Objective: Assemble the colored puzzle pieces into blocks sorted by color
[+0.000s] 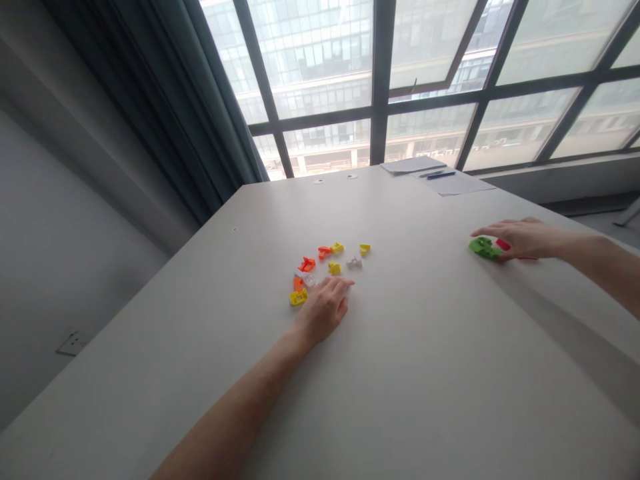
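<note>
Left hand (325,308) lies flat on the bench (400,373), fingers loosely spread and holding nothing, the scattered small pieces (325,267) just beyond its fingertips, while the right hand (520,238) (well apart) covers a green-and-red assembly (484,248), grip unclear.

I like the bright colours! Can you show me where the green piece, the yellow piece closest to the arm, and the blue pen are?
Green piece (483,247), head view, on its top, left of the right hand.
Yellow piece (299,297), head view, on its middle.
Blue pen (441,175), head view, on its barrel.
</note>
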Motion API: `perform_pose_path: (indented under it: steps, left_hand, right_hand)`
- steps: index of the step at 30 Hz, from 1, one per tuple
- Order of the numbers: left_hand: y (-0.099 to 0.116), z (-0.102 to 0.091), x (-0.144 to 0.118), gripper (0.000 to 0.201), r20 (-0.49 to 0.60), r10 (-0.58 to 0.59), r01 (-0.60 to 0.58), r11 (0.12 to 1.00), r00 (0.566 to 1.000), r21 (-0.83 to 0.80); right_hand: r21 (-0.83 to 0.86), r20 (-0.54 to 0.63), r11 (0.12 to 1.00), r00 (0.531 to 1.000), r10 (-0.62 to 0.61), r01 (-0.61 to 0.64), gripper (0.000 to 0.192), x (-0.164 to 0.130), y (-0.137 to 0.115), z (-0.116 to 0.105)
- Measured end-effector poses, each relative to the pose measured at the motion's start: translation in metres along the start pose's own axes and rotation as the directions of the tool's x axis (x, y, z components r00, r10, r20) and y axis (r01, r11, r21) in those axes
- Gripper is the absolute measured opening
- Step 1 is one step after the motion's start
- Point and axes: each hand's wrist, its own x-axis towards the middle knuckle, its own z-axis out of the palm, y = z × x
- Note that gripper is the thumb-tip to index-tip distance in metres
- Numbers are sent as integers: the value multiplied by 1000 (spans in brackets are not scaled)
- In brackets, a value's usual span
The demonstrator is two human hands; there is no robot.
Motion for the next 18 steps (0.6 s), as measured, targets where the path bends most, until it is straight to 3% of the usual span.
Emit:
perform_pose_path:
  steps: [4, 9, 14, 18]
  left_hand:
    - [3, -1, 1, 34, 4, -7, 7, 1000, 1000, 8]
    - [3, 0, 0, 33, 3, -18, 18, 1000, 1000, 9]
    - [4, -2, -1, 34, -20, -32, 33, 999, 999, 20]
    - [4, -3, -2, 35, -54, -25, 28, 998, 998, 49]
  right_hand:
    - [-16, -143, 994, 984, -109, 108, 54, 0, -28, 3]
    - [81, -322, 906, 871, -370, 415, 34, 7, -125, 7]
    - [136, -484, 828, 766, -423, 544, 43, 27, -210, 20]
    - [163, -469, 812, 768, -436, 560, 49, 41, -234, 36]
